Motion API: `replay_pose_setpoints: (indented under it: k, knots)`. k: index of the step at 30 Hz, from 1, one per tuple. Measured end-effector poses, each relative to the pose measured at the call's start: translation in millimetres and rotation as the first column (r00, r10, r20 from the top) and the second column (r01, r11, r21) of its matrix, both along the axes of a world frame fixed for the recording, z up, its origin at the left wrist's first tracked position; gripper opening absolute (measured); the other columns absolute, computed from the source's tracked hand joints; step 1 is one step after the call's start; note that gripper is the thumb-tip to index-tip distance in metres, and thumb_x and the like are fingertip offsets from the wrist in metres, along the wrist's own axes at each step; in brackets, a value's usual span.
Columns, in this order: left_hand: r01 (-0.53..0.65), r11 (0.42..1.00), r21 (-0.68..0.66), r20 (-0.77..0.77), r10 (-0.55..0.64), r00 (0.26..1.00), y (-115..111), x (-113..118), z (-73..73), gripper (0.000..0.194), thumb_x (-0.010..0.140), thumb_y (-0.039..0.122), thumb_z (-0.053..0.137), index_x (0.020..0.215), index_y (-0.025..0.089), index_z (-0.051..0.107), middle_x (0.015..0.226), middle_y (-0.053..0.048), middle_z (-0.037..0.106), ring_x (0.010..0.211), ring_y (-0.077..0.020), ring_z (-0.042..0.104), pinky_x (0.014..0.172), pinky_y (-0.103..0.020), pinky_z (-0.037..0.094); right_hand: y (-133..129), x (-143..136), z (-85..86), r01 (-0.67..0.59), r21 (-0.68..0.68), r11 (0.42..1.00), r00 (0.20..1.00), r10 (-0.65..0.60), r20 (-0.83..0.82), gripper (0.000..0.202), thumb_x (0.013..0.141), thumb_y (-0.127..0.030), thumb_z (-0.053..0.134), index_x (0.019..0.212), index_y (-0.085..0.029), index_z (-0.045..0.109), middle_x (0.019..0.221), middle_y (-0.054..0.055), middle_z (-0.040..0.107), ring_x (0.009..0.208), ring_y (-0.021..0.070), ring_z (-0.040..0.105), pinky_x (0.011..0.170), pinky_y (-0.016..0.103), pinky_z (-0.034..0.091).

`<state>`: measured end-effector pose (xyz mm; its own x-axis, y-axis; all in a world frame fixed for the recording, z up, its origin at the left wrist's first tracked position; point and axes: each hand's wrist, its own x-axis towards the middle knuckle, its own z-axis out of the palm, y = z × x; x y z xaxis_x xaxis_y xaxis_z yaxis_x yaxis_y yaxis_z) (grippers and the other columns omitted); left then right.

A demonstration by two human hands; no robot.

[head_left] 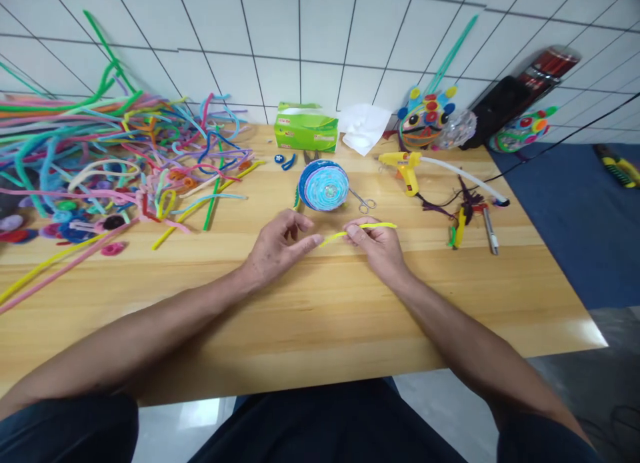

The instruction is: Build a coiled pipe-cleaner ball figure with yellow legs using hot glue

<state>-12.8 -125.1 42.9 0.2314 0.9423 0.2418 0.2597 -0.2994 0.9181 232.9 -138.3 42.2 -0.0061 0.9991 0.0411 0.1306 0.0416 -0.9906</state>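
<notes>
A short yellow pipe cleaner (pixel 334 237) is pinched between the thumb and fingers of my right hand (pixel 377 243), its far end sticking out past the knuckles. My left hand (pixel 277 244) has its thumb stretched toward the strip's left end, the fingers bent and apart from the thumb; whether the thumb tip touches the strip is hard to see. Just beyond both hands sits a round blue and purple coiled piece (pixel 326 185). Small scissors (pixel 363 202) lie at its right, and dark pliers (pixel 311 156) are partly hidden behind it.
A big heap of coloured pipe cleaners (pixel 75 150) covers the table's left side. At the back stand a green tissue pack (pixel 306 128) and a decorated figure (pixel 424 120). On the right lie a yellow glue gun (pixel 405 168) with a glue stick, and a pen (pixel 491 231).
</notes>
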Motion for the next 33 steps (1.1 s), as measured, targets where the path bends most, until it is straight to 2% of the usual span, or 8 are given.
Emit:
replay_pose_setpoints:
  k: [5,8,12,18,22,26,30,33]
  knots:
    - [-0.239,0.963,0.123,-0.027,0.244,0.969,33,-11,3.6,0.065,0.088,0.059,0.089,0.135,0.023,0.063,0.143,-0.012,0.069,0.115,-0.0267,0.071,0.09,-0.038,0.058,22,25,1.8,0.303,0.19,0.934,0.939,-0.326,0.107,0.046,0.088,-0.06,0.081,0.116,-0.024,0.073,0.111,0.005,0.078,0.105,0.0237,0.072,0.1,0.043,0.059]
    - [-0.113,0.982,0.153,-0.107,0.131,0.986,63,-12,2.7,0.095,0.083,0.066,0.091,0.158,0.024,0.051,0.163,-0.018,0.055,0.145,-0.0383,0.062,0.116,-0.054,0.057,40,52,-2.7,0.469,0.237,0.851,0.857,-0.503,0.108,0.044,0.091,-0.054,0.07,0.124,-0.025,0.066,0.126,0.008,0.075,0.118,0.0263,0.072,0.112,0.048,0.057]
    - [0.115,0.992,0.054,-0.113,-0.109,0.988,98,-4,1.1,0.105,0.082,0.066,0.089,0.165,0.022,0.041,0.174,-0.021,0.046,0.16,-0.0448,0.051,0.132,-0.063,0.049,62,88,-13.0,0.562,0.241,0.791,0.718,-0.611,0.332,0.055,0.087,-0.048,0.066,0.135,-0.022,0.061,0.149,0.017,0.068,0.14,0.0327,0.065,0.124,0.055,0.051]
    - [0.196,0.98,0.04,-0.041,-0.194,0.98,110,7,-11.8,0.093,0.084,0.061,0.09,0.156,0.022,0.048,0.159,-0.02,0.061,0.148,-0.0426,0.063,0.129,-0.064,0.053,95,122,-16.6,0.438,0.222,0.871,0.659,-0.479,0.58,0.054,0.081,-0.044,0.072,0.129,-0.019,0.068,0.139,0.019,0.076,0.136,0.0373,0.068,0.127,0.059,0.05]
    - [0.092,0.969,0.231,-0.036,-0.086,0.996,105,12,-22.0,0.092,0.082,0.053,0.092,0.156,0.021,0.048,0.159,-0.02,0.059,0.149,-0.0406,0.061,0.132,-0.061,0.049,126,129,-8.2,0.413,0.164,0.896,0.669,-0.42,0.613,0.054,0.082,-0.05,0.076,0.125,-0.017,0.073,0.138,0.02,0.078,0.129,0.0347,0.07,0.121,0.055,0.053]
    - [-0.025,0.92,0.392,-0.082,0.062,0.995,103,20,-26.3,0.09,0.081,0.046,0.093,0.155,0.017,0.051,0.154,-0.021,0.059,0.15,-0.0406,0.057,0.132,-0.062,0.047,145,124,3.5,0.381,0.113,0.918,0.692,-0.364,0.624,0.044,0.08,-0.054,0.075,0.103,-0.016,0.077,0.111,0.02,0.083,0.109,0.0363,0.075,0.108,0.055,0.057]
    - [-0.001,0.92,0.393,-0.104,0.045,0.994,103,24,-29.3,0.095,0.078,0.046,0.099,0.156,0.021,0.051,0.157,-0.02,0.058,0.154,-0.0419,0.054,0.133,-0.064,0.046,130,106,10.9,0.351,0.194,0.916,0.715,-0.396,0.576,0.048,0.088,-0.058,0.067,0.109,-0.017,0.077,0.113,0.017,0.083,0.109,0.0341,0.075,0.107,0.052,0.058]
    - [0.052,0.918,0.393,-0.09,-0.018,0.996,102,23,-31.1,0.098,0.08,0.043,0.097,0.161,0.022,0.046,0.163,-0.022,0.054,0.16,-0.0423,0.05,0.135,-0.062,0.043,101,89,13.3,0.302,0.422,0.855,0.745,-0.488,0.455,0.045,0.095,-0.065,0.071,0.107,-0.022,0.078,0.106,0.012,0.083,0.104,0.032,0.075,0.101,0.049,0.06]
